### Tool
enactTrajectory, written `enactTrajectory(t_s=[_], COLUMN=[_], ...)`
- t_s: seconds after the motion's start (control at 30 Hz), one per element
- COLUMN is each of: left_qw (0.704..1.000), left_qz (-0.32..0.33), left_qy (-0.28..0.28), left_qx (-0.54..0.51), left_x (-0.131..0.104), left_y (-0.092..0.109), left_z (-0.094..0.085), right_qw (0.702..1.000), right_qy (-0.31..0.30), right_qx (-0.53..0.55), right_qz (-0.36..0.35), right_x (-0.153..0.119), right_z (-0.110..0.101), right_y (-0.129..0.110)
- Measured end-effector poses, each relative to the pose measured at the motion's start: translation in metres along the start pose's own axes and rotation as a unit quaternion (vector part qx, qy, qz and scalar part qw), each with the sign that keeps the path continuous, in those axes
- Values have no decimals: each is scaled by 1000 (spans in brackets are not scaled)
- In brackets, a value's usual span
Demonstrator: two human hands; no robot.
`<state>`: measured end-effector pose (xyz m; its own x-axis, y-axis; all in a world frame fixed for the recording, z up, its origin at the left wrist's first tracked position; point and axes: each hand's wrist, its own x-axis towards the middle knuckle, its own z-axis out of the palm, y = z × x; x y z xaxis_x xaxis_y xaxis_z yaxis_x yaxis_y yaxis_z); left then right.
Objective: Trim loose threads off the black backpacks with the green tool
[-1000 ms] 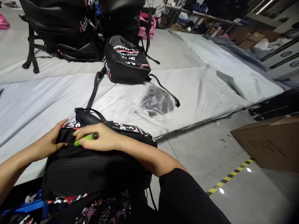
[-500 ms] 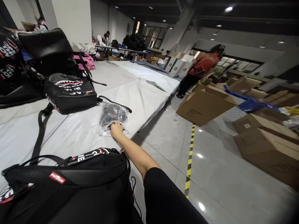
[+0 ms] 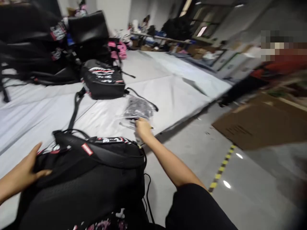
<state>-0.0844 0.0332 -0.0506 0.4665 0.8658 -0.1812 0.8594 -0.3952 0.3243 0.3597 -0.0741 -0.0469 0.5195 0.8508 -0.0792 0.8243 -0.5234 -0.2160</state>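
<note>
A large black backpack (image 3: pixel 96 185) with a red label on its strap fills the lower left. My left hand (image 3: pixel 28 174) is against its left side, thumb and forefinger spread apart; the other fingers are hidden. Farther out, my right hand (image 3: pixel 143 129) is closed at the near edge of a clear plastic bag (image 3: pixel 137 108) with dark contents, lying on the white-covered table (image 3: pixel 165 92). Its fingertips are partly hidden. Just behind the plastic bag lies a small black backpack (image 3: pixel 104 80) with a shark-mouth print.
More black bags (image 3: pixel 28 41) are piled at the back left, near a pink item (image 3: pixel 118 49). To the right, past the table edge, a cardboard box (image 3: pixel 261 121) stands on the floor by yellow-black tape (image 3: pixel 222 167). A person in red (image 3: pixel 283 62) is at the right.
My left hand has come into view at the large backpack's left side. The view has swung left. My right hand stays at the plastic bag.
</note>
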Motion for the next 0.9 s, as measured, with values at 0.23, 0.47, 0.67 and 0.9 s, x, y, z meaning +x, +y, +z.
enactTrajectory(t_s=[0.23,0.47,0.67,0.9], left_qw=[992,960,929,925], left_qz=[-102,-102,-112,-44], left_qy=[-57,150,200,245], left_qx=[-38,-214,-290,-287], left_x=[-11,-45,-89,-90], left_y=[0,27,28,13], left_z=[2,22,55,73], right_qw=[965,856,866,818], right_qy=[-84,-127,-135,-214], right_qx=[206,380,130,-155], right_qz=[-136,-326,-464,-511], right_x=[-31,-59,-69,-76], right_z=[-35,-18,-1,8], right_y=[-45,-163,-226,-256])
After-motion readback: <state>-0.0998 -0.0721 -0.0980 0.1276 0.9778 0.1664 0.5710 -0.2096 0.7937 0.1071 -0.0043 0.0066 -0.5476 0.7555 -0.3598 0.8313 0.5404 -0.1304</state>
